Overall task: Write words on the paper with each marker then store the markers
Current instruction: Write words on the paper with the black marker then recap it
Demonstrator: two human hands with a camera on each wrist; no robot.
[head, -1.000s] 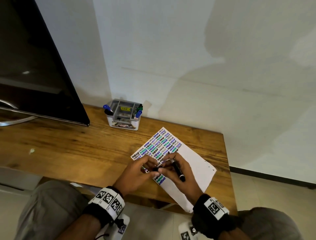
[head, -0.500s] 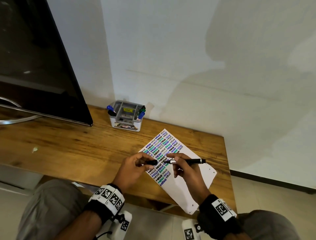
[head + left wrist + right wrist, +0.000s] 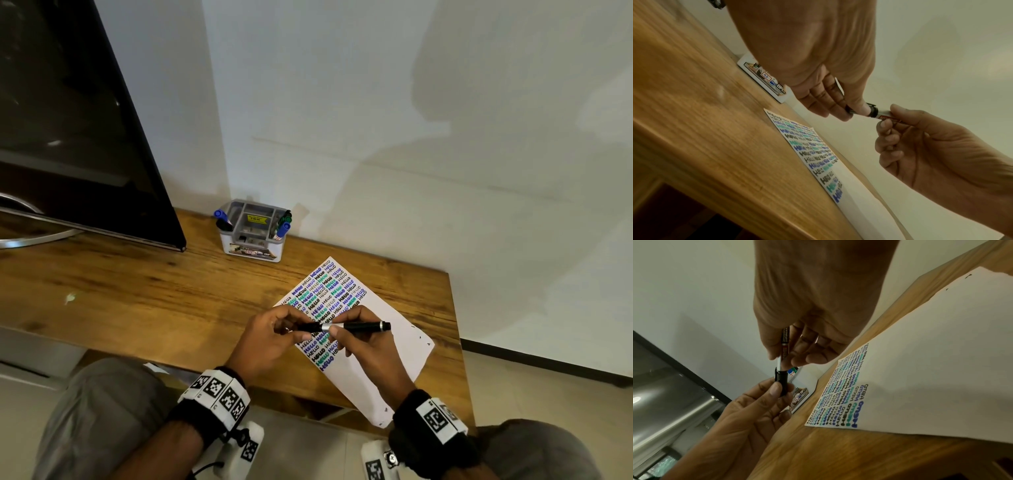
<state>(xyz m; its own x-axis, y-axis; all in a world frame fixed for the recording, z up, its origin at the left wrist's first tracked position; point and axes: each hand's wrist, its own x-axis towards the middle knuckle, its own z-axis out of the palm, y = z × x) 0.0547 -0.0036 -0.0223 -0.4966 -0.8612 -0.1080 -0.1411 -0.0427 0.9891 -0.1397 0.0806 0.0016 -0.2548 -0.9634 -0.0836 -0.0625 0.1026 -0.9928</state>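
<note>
A black marker [image 3: 363, 326] lies level above the white paper [image 3: 394, 342], which carries rows of HELLO in black, blue and green. My right hand [image 3: 337, 330] pinches the marker's barrel [image 3: 785, 340]. My left hand [image 3: 301, 329] pinches the black cap [image 3: 781, 379], which sits over the marker's tip end. A silver band [image 3: 327, 326] shows between the two hands. I cannot tell whether the cap is fully seated. The left wrist view shows the cap [image 3: 872, 111] between thumb and fingers. A grey organizer box [image 3: 253, 236] with blue and green markers stands by the wall.
A large dark screen [image 3: 85, 120] on a metal stand [image 3: 34, 236] fills the table's left side. The wooden table [image 3: 154, 291] ends just right of the paper. The wall runs close behind the box. My knees are below the front edge.
My right hand lifted the marker off the paper and turned it level. My left hand brought the cap onto its tip end, and both hands rose slightly.
</note>
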